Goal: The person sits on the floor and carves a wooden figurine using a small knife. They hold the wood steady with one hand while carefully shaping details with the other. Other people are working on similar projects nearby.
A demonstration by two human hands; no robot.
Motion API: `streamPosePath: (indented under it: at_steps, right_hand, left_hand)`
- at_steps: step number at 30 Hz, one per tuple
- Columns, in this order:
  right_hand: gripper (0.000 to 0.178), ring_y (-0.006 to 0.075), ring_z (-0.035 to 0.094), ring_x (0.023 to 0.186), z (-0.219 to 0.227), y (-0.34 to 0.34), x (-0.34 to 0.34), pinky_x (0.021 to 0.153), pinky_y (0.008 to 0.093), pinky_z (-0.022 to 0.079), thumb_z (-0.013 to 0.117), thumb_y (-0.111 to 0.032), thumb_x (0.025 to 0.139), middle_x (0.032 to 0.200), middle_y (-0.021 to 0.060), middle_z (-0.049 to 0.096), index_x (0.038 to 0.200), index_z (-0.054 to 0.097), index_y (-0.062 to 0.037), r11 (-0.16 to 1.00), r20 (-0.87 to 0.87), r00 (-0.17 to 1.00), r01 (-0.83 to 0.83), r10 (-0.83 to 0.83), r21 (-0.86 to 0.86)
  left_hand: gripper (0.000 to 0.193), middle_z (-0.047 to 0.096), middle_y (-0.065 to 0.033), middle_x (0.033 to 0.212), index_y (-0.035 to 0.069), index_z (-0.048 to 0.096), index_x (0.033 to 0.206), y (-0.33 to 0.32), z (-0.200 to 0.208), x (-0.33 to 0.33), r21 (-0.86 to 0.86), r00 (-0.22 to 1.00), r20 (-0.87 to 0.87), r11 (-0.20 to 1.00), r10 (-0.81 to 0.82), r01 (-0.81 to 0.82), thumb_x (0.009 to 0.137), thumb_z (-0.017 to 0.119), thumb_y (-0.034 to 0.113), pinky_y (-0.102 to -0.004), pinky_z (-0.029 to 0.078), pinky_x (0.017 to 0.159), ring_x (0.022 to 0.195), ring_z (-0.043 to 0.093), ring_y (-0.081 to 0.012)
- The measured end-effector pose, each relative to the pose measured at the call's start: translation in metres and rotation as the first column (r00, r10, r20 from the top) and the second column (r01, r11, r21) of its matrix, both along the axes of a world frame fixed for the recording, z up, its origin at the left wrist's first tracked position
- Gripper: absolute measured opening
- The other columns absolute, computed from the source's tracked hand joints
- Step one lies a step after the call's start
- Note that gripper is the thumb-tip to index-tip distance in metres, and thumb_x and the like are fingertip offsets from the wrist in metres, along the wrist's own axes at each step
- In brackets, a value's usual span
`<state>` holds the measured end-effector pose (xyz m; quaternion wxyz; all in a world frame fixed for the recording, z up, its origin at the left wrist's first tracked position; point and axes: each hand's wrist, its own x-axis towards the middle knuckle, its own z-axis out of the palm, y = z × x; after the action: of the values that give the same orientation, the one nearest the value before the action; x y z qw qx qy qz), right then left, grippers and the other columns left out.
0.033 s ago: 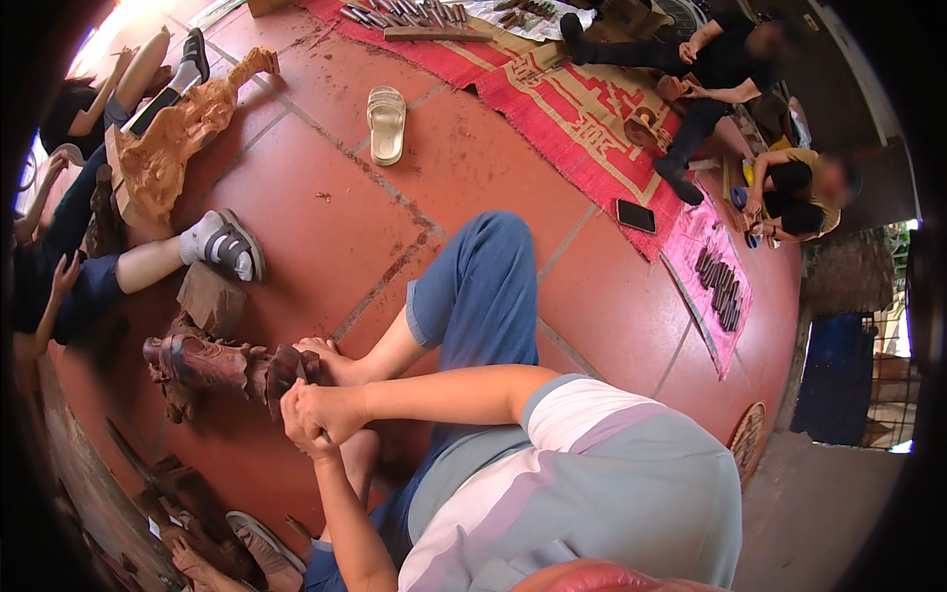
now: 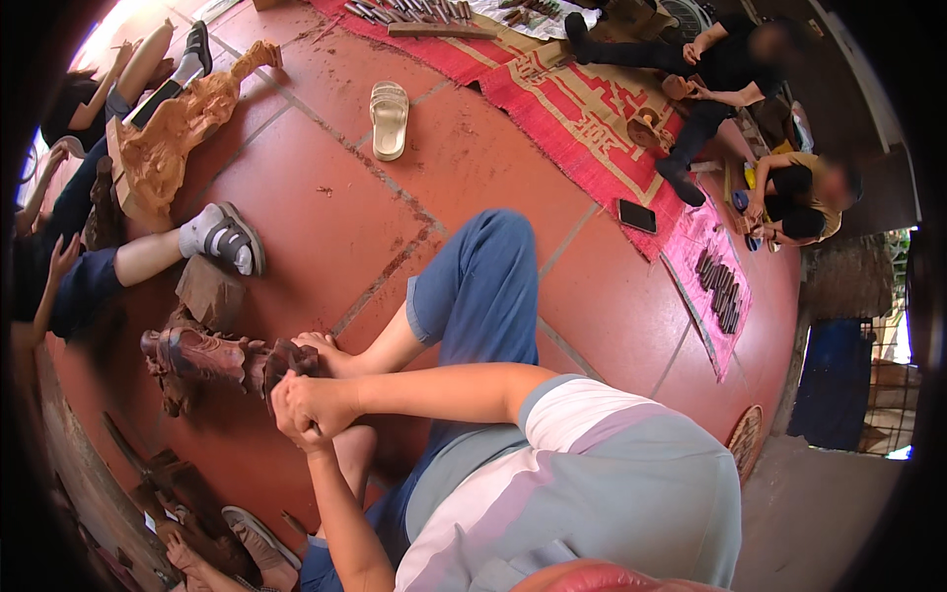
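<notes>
A dark reddish-brown wood carving [image 2: 202, 357] with curled relief lies on its side on the floor, in front of me to the left. My right hand [image 2: 330, 403] is closed in a fist at its near end. Right against it, just below, my left hand [image 2: 292, 422] has its fingers curled too. Whatever the two hands grip is hidden by the fingers. My bare foot [image 2: 340, 357] rests beside the carving's near end.
A wood block [image 2: 209, 294] stands behind the carving. Co-workers sit at left and far right. A pale orange carving [image 2: 182, 148], a beige slipper [image 2: 389, 120], a phone [image 2: 637, 216] and a pink cloth with several dark tools [image 2: 720, 296] lie around on the tiles and red mat [image 2: 552, 109].
Both my hands have shifted slightly left and up, closer over the carving's near end. They remain closed together. The carving stays in nearly the same place.
</notes>
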<state>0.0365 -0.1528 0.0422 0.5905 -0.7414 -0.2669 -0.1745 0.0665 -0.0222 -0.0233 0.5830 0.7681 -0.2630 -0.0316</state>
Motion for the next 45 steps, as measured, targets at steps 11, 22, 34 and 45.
streamPosePath:
  at_steps: [11,22,34,45]
  right_hand:
    - [0.015,0.0287,0.055,0.057,-0.025,0.017,0.008,0.058,0.0414,0.040,0.063,-0.012,0.050,0.053,0.0110,0.052,0.046,0.051,-0.0050,1.000,-0.022,1.000,-0.015,0.016,0.012]
    - [0.008,0.0257,0.055,0.061,0.003,0.001,-0.003,0.062,0.0376,0.042,0.064,-0.012,0.049,0.057,0.0076,0.058,0.049,0.057,-0.0077,0.998,0.067,0.995,0.069,-0.068,-0.009]
    - [0.012,0.0262,0.059,0.079,0.051,-0.013,-0.059,0.078,0.0392,0.045,0.075,-0.016,0.071,0.081,0.0059,0.065,0.068,0.067,-0.0076,0.989,-0.110,0.993,-0.062,0.048,-0.132]
    - [0.025,0.0482,0.037,0.136,0.058,-0.031,-0.107,0.108,0.0457,0.036,0.057,-0.014,0.096,0.135,0.0344,0.047,0.115,0.059,0.0014,0.979,-0.577,0.791,0.168,-0.205,-0.117]
  left_hand:
    - [0.036,0.061,-0.0121,0.115,-0.006,0.062,0.111,-0.002,-0.005,-0.007,0.017,0.999,0.038,1.000,0.010,-0.011,0.080,0.065,0.012,-0.0306,0.053,0.090,0.105,0.064,-0.0218]
    - [0.047,0.062,-0.0167,0.118,-0.009,0.058,0.120,0.017,-0.032,-0.003,0.043,0.994,0.101,0.998,0.034,-0.039,0.085,0.052,0.021,-0.0347,0.051,0.095,0.107,0.063,-0.0270]
    - [0.027,0.069,-0.0122,0.105,0.002,0.070,0.105,-0.010,0.072,-0.058,0.140,0.963,0.248,0.980,0.101,-0.139,0.078,0.066,0.009,-0.0337,0.053,0.085,0.100,0.065,-0.0262]
    - [0.024,0.069,-0.0069,0.093,0.008,0.070,0.091,-0.012,0.068,-0.064,0.163,0.941,0.327,0.975,0.089,-0.149,0.068,0.075,0.005,-0.0372,0.055,0.072,0.083,0.066,-0.0279]
